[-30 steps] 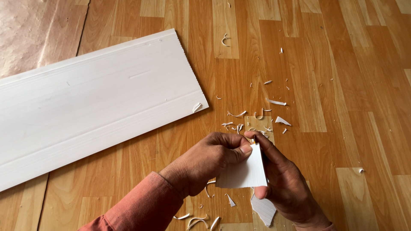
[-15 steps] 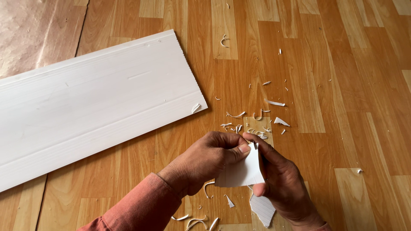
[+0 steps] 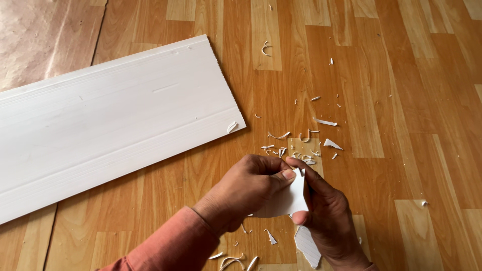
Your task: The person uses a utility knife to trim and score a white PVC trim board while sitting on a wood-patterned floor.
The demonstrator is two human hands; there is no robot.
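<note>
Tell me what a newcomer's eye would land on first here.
First, the long white panel lying slantwise across the wooden floor at upper left. Next, low in the middle, the left hand and right hand pinching a small white piece between them, with white shavings scattered just beyond.

Both hands [image 3: 288, 200] pinch white offcut [image 3: 287, 199] — shavings [image 3: 301, 145] scattered beyond.

A single head-worn camera is looking steeply down at the wooden floor [image 3: 401, 100] from above and slightly behind the person's hands. The view is facing forward and away from the body, so the left hand [image 3: 251, 188] and right hand [image 3: 324, 218] are sitting close at the lower edge. A long white panel [image 3: 110, 125] is stretching off the left edge. No second view is sharing the scene.
</note>
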